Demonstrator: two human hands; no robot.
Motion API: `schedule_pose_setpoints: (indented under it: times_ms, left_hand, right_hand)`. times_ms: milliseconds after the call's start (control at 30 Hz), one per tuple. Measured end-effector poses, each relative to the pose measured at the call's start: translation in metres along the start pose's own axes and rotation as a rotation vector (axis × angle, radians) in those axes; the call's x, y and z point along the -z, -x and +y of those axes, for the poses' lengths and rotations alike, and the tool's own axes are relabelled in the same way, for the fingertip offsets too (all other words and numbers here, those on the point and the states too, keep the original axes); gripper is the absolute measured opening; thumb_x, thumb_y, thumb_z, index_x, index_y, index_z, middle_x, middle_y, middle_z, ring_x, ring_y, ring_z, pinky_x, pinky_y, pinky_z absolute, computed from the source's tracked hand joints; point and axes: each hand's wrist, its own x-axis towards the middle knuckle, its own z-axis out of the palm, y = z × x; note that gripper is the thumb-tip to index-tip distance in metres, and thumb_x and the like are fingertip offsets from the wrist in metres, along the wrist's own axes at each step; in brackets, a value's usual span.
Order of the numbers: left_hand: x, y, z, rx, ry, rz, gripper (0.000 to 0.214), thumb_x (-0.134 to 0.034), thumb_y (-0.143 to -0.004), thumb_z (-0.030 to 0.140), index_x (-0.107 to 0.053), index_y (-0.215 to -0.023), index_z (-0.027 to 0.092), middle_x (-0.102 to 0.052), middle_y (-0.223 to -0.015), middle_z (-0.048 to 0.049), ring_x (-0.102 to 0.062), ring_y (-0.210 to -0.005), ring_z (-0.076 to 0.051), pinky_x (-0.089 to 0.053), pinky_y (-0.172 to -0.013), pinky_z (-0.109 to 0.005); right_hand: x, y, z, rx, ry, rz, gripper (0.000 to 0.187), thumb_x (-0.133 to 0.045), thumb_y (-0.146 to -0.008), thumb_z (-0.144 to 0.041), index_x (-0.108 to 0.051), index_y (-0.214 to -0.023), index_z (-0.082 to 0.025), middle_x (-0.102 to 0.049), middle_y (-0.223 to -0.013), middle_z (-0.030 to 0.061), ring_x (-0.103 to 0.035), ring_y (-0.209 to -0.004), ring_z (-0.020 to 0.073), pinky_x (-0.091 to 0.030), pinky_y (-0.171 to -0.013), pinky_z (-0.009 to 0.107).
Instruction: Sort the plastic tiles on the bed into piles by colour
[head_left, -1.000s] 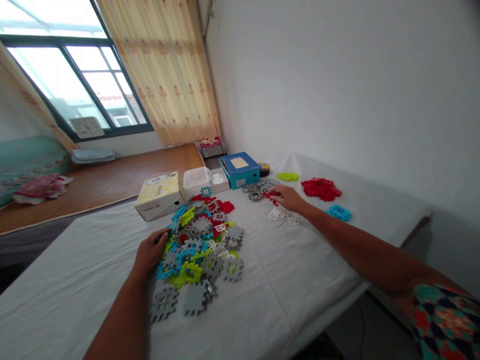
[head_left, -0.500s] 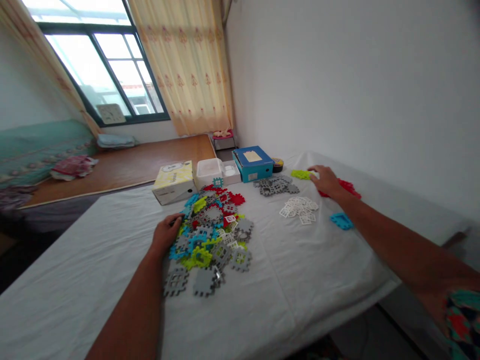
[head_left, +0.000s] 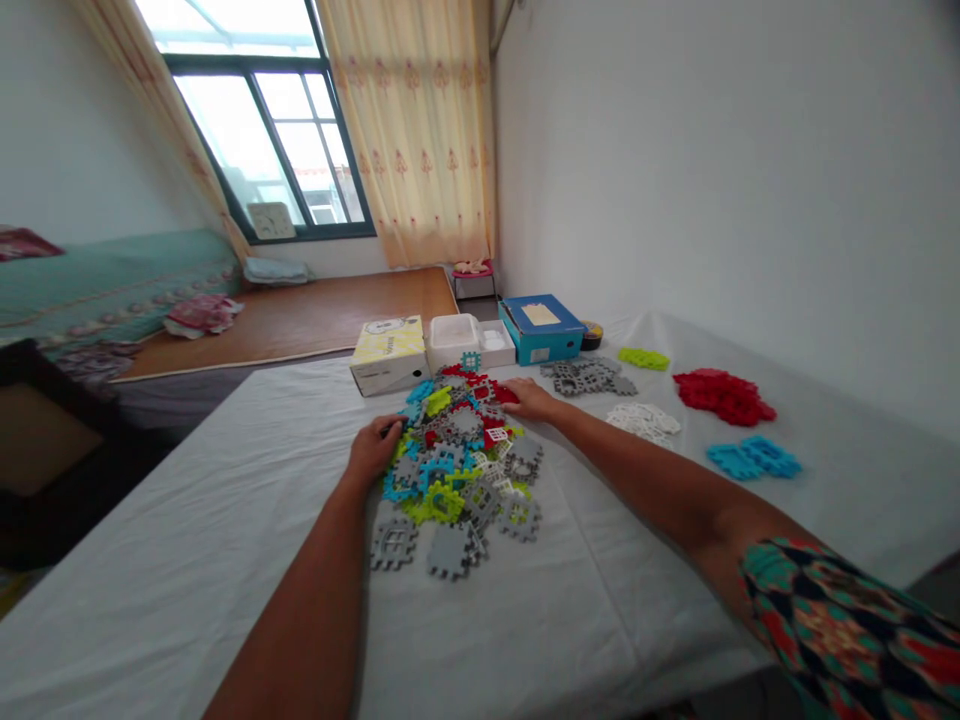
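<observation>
A mixed heap of toothed plastic building tiles (head_left: 450, 470) in grey, blue, green, red and white lies on a white sheet. At the heap's left edge rests my left hand (head_left: 373, 448), its fingers curled beside blue and grey tiles; anything inside them is hidden. My right hand (head_left: 531, 400) reaches the heap's upper right side, with thumb and fingers closed about the edge of a red building tile (head_left: 507, 393). Sorted by colour to the right are grey tiles (head_left: 589, 376), white window pieces (head_left: 645, 422), green tiles (head_left: 643, 358), red tiles (head_left: 721, 396) and blue tiles (head_left: 754, 457).
Behind the heap stand a yellow-and-white box (head_left: 390, 355), a white tub (head_left: 455, 335), a small white box (head_left: 496, 342) and a blue box (head_left: 541, 327). A roll of tape (head_left: 592, 335) sits near the wall (head_left: 712, 180). Beyond is a low wooden bed (head_left: 322, 310).
My right hand has left the green tiles and come back left to the mixed heap, at a red tile. My left hand stays at the heap's edge. The view has turned left.
</observation>
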Motion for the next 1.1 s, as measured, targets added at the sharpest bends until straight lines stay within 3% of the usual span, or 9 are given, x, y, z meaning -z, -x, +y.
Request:
schedule_pose_setpoints:
  times_ms: [133, 300, 467, 567, 700, 800, 867, 967, 1100]
  left_hand:
    - [0.0, -0.001, -0.001, -0.002, -0.002, -0.004, 0.041, -0.046, -0.082, 0.042, -0.072, -0.104, 0.019, -0.072, -0.11, -0.0062, -0.065, -0.104, -0.023, -0.048, -0.094, -0.033]
    - [0.001, -0.001, 0.0, -0.006, -0.014, 0.008, 0.043, -0.046, -0.08, 0.044, -0.072, -0.104, 0.019, -0.072, -0.11, -0.0068, -0.064, -0.106, -0.023, -0.048, -0.095, -0.034]
    - [0.003, -0.003, 0.0, 0.022, -0.039, -0.009, 0.046, -0.048, -0.078, 0.048, -0.072, -0.105, 0.019, -0.072, -0.11, -0.0061, -0.066, -0.104, -0.025, -0.05, -0.093, -0.034]
    - [0.005, -0.004, 0.0, 0.041, -0.061, -0.021, 0.048, -0.048, -0.077, 0.049, -0.072, -0.107, 0.02, -0.072, -0.109, -0.0054, -0.066, -0.101, -0.025, -0.051, -0.091, -0.035]
    - [0.006, -0.005, -0.001, 0.046, -0.087, -0.022, 0.048, -0.047, -0.077, 0.05, -0.072, -0.107, 0.021, -0.073, -0.107, -0.0045, -0.068, -0.098, -0.025, -0.053, -0.089, -0.034]
    - [0.005, -0.006, -0.004, 0.048, -0.096, -0.016, 0.049, -0.047, -0.077, 0.05, -0.072, -0.108, 0.021, -0.072, -0.109, -0.0052, -0.067, -0.098, -0.025, -0.052, -0.091, -0.035]
    - [0.004, -0.007, -0.006, 0.04, -0.094, -0.013, 0.049, -0.047, -0.077, 0.049, -0.072, -0.108, 0.021, -0.072, -0.11, -0.0055, -0.067, -0.101, -0.026, -0.051, -0.092, -0.035]
    - [0.002, -0.007, -0.006, 0.032, -0.093, -0.007, 0.047, -0.046, -0.078, 0.049, -0.071, -0.107, 0.022, -0.072, -0.111, -0.0054, -0.065, -0.104, -0.026, -0.051, -0.093, -0.036]
    - [0.001, -0.005, -0.004, 0.019, -0.099, -0.001, 0.046, -0.045, -0.08, 0.047, -0.071, -0.107, 0.021, -0.071, -0.112, -0.0066, -0.065, -0.106, -0.025, -0.049, -0.094, -0.036]
  right_hand:
    - [0.004, 0.017, 0.009, 0.024, 0.044, -0.012, 0.048, -0.068, -0.073, -0.019, -0.062, -0.12, -0.012, -0.058, -0.127, 0.019, -0.053, -0.12, 0.0289, -0.038, -0.103, 0.04]
    - [0.015, 0.066, 0.014, 0.066, 0.045, 0.049, 0.054, -0.067, -0.07, -0.016, -0.061, -0.124, -0.014, -0.058, -0.121, 0.0166, -0.058, -0.107, 0.0251, -0.045, -0.094, 0.035]
    - [0.049, 0.118, 0.049, 0.106, 0.069, 0.18, 0.06, -0.066, -0.069, -0.019, -0.057, -0.129, -0.017, -0.061, -0.124, 0.0123, -0.057, -0.111, 0.0261, -0.043, -0.099, 0.039]
    - [0.088, 0.148, 0.102, -0.095, 0.143, 0.282, 0.057, -0.064, -0.069, -0.019, -0.059, -0.125, -0.019, -0.064, -0.123, 0.0106, -0.058, -0.111, 0.0272, -0.043, -0.099, 0.042]
    - [0.137, 0.191, 0.187, -0.54, 0.28, 0.376, 0.047, -0.06, -0.074, -0.024, -0.063, -0.12, -0.015, -0.067, -0.116, 0.0128, -0.062, -0.103, 0.0268, -0.046, -0.093, 0.039]
    - [0.157, 0.219, 0.235, -0.779, 0.305, 0.348, 0.044, -0.056, -0.079, -0.03, -0.064, -0.118, -0.015, -0.069, -0.112, 0.0119, -0.064, -0.098, 0.0253, -0.049, -0.086, 0.036]
    - [0.161, 0.227, 0.25, -0.856, 0.311, 0.334, 0.043, -0.054, -0.082, -0.035, -0.065, -0.117, -0.014, -0.069, -0.113, 0.0127, -0.064, -0.099, 0.0263, -0.049, -0.084, 0.036]
    - [0.155, 0.215, 0.243, -0.81, 0.361, 0.408, 0.045, -0.052, -0.085, -0.04, -0.063, -0.12, -0.014, -0.066, -0.12, 0.015, -0.059, -0.109, 0.0301, -0.047, -0.09, 0.042]
    - [0.119, 0.159, 0.184, -0.415, 0.294, 0.369, 0.039, -0.052, -0.086, -0.03, -0.063, -0.12, -0.015, -0.065, -0.122, 0.0146, -0.057, -0.114, 0.0283, -0.041, -0.101, 0.044]
